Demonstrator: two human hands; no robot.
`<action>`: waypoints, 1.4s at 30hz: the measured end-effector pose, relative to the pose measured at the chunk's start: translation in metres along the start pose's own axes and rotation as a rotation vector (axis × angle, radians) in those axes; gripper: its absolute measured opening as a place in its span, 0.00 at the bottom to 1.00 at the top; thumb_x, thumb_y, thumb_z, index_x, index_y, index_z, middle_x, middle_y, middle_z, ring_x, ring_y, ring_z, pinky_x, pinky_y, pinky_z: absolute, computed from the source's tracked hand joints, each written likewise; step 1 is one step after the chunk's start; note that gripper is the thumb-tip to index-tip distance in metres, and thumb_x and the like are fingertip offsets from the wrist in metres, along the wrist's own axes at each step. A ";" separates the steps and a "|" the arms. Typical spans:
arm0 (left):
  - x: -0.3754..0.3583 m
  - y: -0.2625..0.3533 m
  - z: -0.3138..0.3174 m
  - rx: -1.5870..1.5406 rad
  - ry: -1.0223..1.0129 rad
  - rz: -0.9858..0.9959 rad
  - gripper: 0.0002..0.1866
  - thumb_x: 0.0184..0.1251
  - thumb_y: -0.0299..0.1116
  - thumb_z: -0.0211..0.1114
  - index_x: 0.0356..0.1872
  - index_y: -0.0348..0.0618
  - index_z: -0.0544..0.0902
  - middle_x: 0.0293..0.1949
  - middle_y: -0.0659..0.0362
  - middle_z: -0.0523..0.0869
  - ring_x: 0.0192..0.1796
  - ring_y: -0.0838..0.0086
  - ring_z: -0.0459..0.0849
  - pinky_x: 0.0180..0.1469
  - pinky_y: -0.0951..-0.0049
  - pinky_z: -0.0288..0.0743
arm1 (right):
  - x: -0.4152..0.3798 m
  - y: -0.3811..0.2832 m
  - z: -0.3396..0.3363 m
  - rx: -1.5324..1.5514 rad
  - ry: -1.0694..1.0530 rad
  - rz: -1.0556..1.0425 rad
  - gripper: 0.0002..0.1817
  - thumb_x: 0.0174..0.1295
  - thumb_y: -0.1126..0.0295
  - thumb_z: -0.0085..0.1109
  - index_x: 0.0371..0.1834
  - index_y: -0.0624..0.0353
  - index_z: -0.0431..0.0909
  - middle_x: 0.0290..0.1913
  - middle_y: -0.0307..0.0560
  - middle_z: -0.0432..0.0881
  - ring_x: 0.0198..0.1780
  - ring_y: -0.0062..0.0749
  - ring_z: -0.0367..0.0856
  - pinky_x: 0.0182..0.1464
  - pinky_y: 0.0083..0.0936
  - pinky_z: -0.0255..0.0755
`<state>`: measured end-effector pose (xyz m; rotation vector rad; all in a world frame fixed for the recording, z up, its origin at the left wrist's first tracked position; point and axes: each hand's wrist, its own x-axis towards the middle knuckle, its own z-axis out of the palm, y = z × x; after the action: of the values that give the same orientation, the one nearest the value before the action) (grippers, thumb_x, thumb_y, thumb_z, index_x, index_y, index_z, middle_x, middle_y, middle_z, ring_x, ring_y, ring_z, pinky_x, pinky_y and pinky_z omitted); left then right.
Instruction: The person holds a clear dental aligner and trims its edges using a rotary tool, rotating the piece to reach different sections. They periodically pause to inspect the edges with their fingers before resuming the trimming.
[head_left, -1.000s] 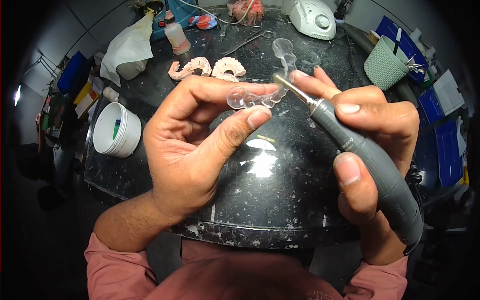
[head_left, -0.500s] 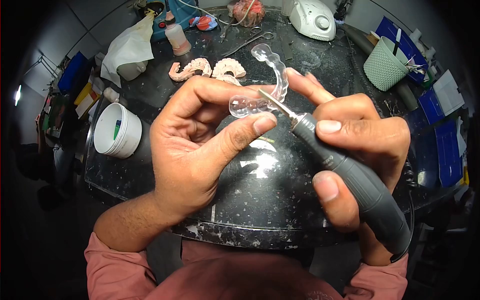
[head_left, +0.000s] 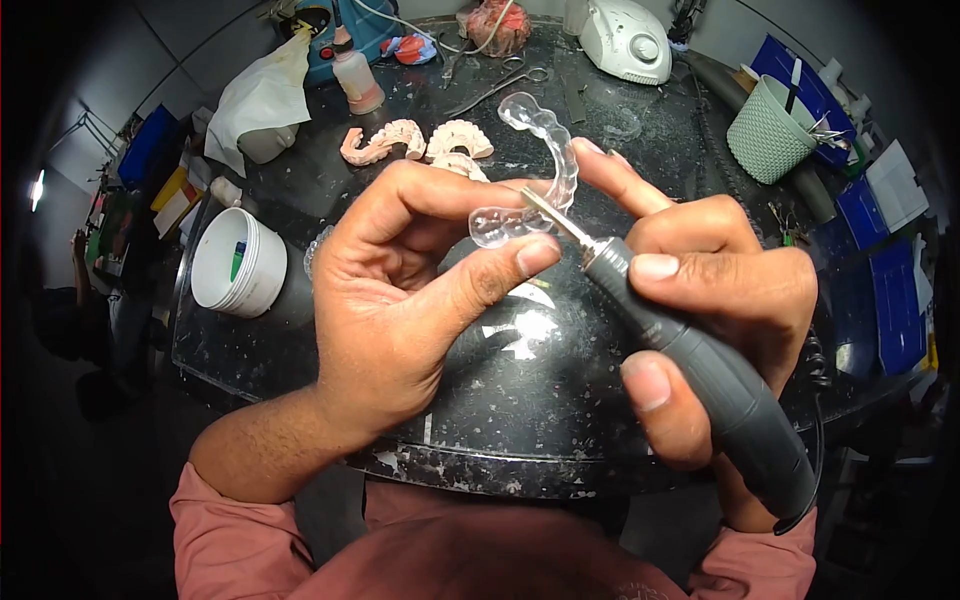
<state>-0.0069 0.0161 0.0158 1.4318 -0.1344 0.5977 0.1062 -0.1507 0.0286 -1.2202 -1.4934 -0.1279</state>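
Note:
A clear dental aligner [head_left: 562,165], curved like an arch, is pinched between the thumb and index finger of my left hand [head_left: 400,290]. My right hand [head_left: 730,270] grips a dark grey rotary handpiece [head_left: 725,375] with a black cord at its rear end. Its slim pale bur [head_left: 556,214] crosses the aligner near my left fingertips, overlapping the inner curve in this view. One finger of my right hand reaches up to the aligner's right side. Behind my left hand lie several pinkish dental models [head_left: 460,140].
On the left stands a white tub [head_left: 262,265] with a green item inside. A bottle of pinkish liquid [head_left: 357,80], scissors [head_left: 500,88] and a white control unit [head_left: 628,40] are at the back. A woven basket [head_left: 770,130] holds tools at the right.
Both hands, with the aligner and handpiece, have shifted slightly right and down. The aligner has tilted a little against the bur. Both grips are the same.

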 end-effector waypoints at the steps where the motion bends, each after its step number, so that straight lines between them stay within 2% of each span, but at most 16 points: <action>1: -0.001 -0.001 0.001 0.001 0.001 -0.001 0.12 0.64 0.18 0.64 0.46 0.37 0.75 0.49 0.46 0.85 0.54 0.64 0.85 0.61 0.66 0.75 | 0.000 -0.002 0.000 -0.018 -0.027 0.001 0.22 0.60 0.59 0.64 0.49 0.59 0.66 0.39 0.53 0.73 0.45 0.42 0.80 0.67 0.72 0.57; 3: -0.001 -0.004 0.004 -0.027 0.068 0.018 0.12 0.65 0.18 0.64 0.47 0.37 0.75 0.49 0.48 0.86 0.53 0.67 0.85 0.60 0.68 0.75 | 0.001 -0.002 0.004 0.002 -0.021 -0.021 0.24 0.62 0.54 0.63 0.50 0.59 0.66 0.39 0.54 0.75 0.42 0.34 0.79 0.66 0.74 0.58; 4: -0.001 -0.002 0.003 -0.023 0.069 0.022 0.12 0.65 0.18 0.64 0.47 0.37 0.75 0.49 0.48 0.86 0.53 0.67 0.85 0.60 0.68 0.75 | 0.009 -0.002 -0.006 -0.056 -0.098 -0.072 0.28 0.62 0.51 0.63 0.54 0.60 0.66 0.44 0.57 0.76 0.46 0.39 0.81 0.68 0.65 0.61; 6: 0.001 0.001 0.001 0.127 0.043 0.026 0.11 0.65 0.18 0.64 0.47 0.37 0.75 0.49 0.49 0.86 0.53 0.69 0.85 0.59 0.70 0.75 | -0.005 -0.013 0.007 -0.134 0.248 0.147 0.32 0.63 0.50 0.62 0.60 0.61 0.64 0.50 0.59 0.76 0.51 0.45 0.81 0.68 0.52 0.65; 7: 0.001 -0.003 0.001 0.069 0.071 0.019 0.10 0.65 0.19 0.64 0.46 0.37 0.76 0.48 0.51 0.86 0.52 0.72 0.84 0.57 0.71 0.75 | -0.007 -0.012 0.006 -0.116 0.246 0.135 0.34 0.63 0.51 0.62 0.63 0.63 0.62 0.56 0.62 0.74 0.57 0.49 0.79 0.65 0.41 0.69; 8: 0.002 -0.003 0.001 0.071 0.070 0.025 0.10 0.65 0.19 0.64 0.46 0.37 0.76 0.48 0.51 0.86 0.52 0.72 0.84 0.57 0.71 0.75 | -0.007 -0.013 0.006 -0.117 0.247 0.129 0.34 0.63 0.51 0.62 0.63 0.63 0.62 0.56 0.62 0.74 0.57 0.49 0.79 0.65 0.41 0.69; 12: 0.000 0.001 0.004 0.119 0.084 0.039 0.08 0.64 0.18 0.66 0.42 0.37 0.78 0.46 0.52 0.86 0.50 0.74 0.84 0.57 0.72 0.75 | -0.005 -0.015 0.006 -0.234 0.053 0.061 0.27 0.59 0.73 0.67 0.61 0.66 0.68 0.54 0.60 0.77 0.54 0.41 0.81 0.59 0.35 0.74; 16: -0.003 0.005 0.004 0.210 0.041 0.000 0.09 0.62 0.17 0.67 0.41 0.36 0.78 0.45 0.52 0.86 0.49 0.74 0.83 0.55 0.72 0.75 | -0.010 -0.018 0.013 -0.182 0.113 0.120 0.21 0.61 0.74 0.61 0.56 0.66 0.68 0.51 0.61 0.76 0.53 0.43 0.81 0.58 0.36 0.74; 18: -0.003 0.003 0.001 0.375 0.009 0.138 0.08 0.61 0.17 0.67 0.40 0.35 0.79 0.45 0.52 0.86 0.48 0.73 0.83 0.55 0.72 0.75 | -0.010 -0.018 0.017 -0.136 0.172 0.168 0.18 0.62 0.74 0.59 0.54 0.66 0.68 0.49 0.60 0.76 0.53 0.45 0.81 0.57 0.36 0.74; 20: -0.003 0.008 0.001 0.408 0.007 0.143 0.08 0.61 0.17 0.67 0.39 0.35 0.79 0.45 0.52 0.86 0.48 0.73 0.83 0.55 0.71 0.75 | -0.008 -0.018 0.020 -0.075 0.135 0.117 0.16 0.60 0.75 0.55 0.51 0.66 0.67 0.44 0.58 0.73 0.50 0.44 0.80 0.59 0.46 0.75; 22: -0.003 0.007 0.000 0.439 0.002 0.145 0.08 0.61 0.17 0.67 0.39 0.35 0.79 0.44 0.52 0.85 0.48 0.73 0.83 0.55 0.71 0.75 | -0.006 -0.010 0.021 -0.039 0.079 -0.003 0.17 0.59 0.75 0.55 0.51 0.67 0.67 0.41 0.58 0.71 0.43 0.36 0.76 0.61 0.64 0.72; 28: -0.001 0.005 0.000 0.501 0.002 0.233 0.10 0.62 0.18 0.66 0.43 0.34 0.80 0.44 0.54 0.85 0.48 0.74 0.83 0.55 0.73 0.74 | -0.006 -0.010 0.012 -0.233 0.033 -0.040 0.26 0.65 0.61 0.62 0.57 0.66 0.63 0.46 0.64 0.75 0.53 0.57 0.81 0.60 0.52 0.73; 31: -0.002 0.005 0.000 0.457 0.047 0.067 0.11 0.61 0.19 0.68 0.45 0.35 0.80 0.45 0.56 0.85 0.49 0.76 0.83 0.55 0.75 0.73 | -0.001 -0.003 -0.005 -0.276 0.006 -0.083 0.27 0.70 0.61 0.57 0.63 0.63 0.59 0.52 0.64 0.77 0.55 0.53 0.80 0.62 0.49 0.72; 35: -0.001 0.008 0.004 0.284 -0.001 -0.061 0.11 0.61 0.19 0.68 0.43 0.36 0.80 0.44 0.55 0.86 0.49 0.76 0.83 0.55 0.74 0.73 | 0.000 -0.011 0.007 -0.061 0.323 0.349 0.23 0.65 0.79 0.57 0.62 0.61 0.64 0.54 0.54 0.78 0.58 0.37 0.79 0.63 0.32 0.72; 38: -0.002 0.007 0.002 0.180 -0.078 -0.117 0.10 0.60 0.19 0.68 0.42 0.36 0.79 0.44 0.54 0.86 0.49 0.75 0.83 0.56 0.73 0.74 | 0.009 -0.020 0.002 0.209 0.372 0.639 0.23 0.63 0.77 0.61 0.61 0.61 0.68 0.48 0.50 0.81 0.50 0.31 0.81 0.55 0.26 0.75; 42: 0.001 0.002 -0.004 0.199 -0.176 -0.048 0.16 0.60 0.20 0.67 0.49 0.35 0.77 0.48 0.52 0.84 0.47 0.73 0.83 0.54 0.73 0.75 | 0.009 -0.016 0.003 0.370 0.376 0.696 0.25 0.59 0.77 0.64 0.60 0.64 0.68 0.41 0.45 0.81 0.42 0.25 0.80 0.48 0.23 0.75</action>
<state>-0.0078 0.0199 0.0179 1.6759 -0.1824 0.4543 0.0948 -0.1507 0.0431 -1.2570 -0.6735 0.3544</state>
